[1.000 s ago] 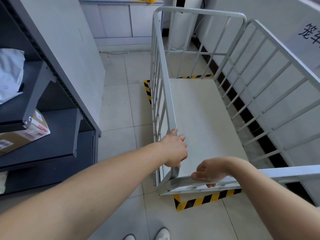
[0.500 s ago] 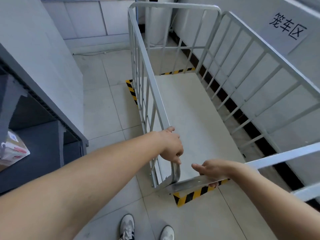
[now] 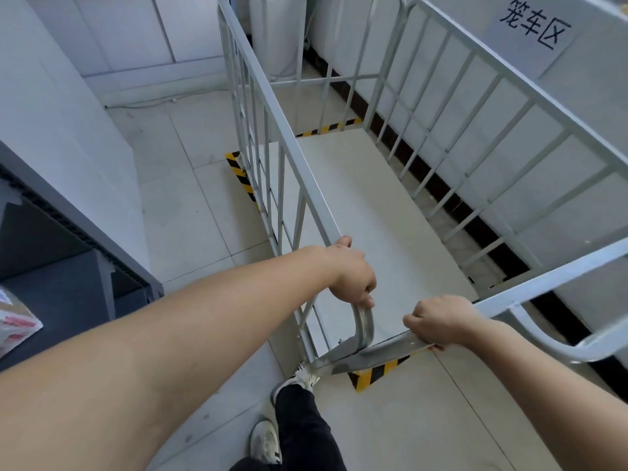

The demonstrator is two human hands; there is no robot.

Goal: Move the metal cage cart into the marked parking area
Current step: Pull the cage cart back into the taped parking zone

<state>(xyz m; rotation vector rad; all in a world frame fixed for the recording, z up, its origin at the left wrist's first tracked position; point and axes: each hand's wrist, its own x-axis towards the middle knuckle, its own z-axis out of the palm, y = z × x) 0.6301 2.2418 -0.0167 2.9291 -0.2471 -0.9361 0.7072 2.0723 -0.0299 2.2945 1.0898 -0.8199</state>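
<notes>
Pale floor tiles point(image 3: 190, 212) run to a white wall carrying a paper sign point(image 3: 533, 28), with a grey shelf unit point(image 3: 68, 232) at the left edge. The metal cage cart point(image 3: 373, 205) stands against that wall, its deck lying between the yellow-black tape corners point(image 3: 377, 372) that mark the bay. The left hand point(image 3: 353, 277) is closed around the near end of the cart's left top rail; the right hand point(image 3: 438, 321) is closed over the near cross bar. Compared with a second ago, the hands have kept their grips, the near tape corner shows less from under the frame, and one shoe point(image 3: 299, 379) now presses against the cart's near-left corner. Judging by this, the cart is nearly parked and only a final squaring nudge remains.
</notes>
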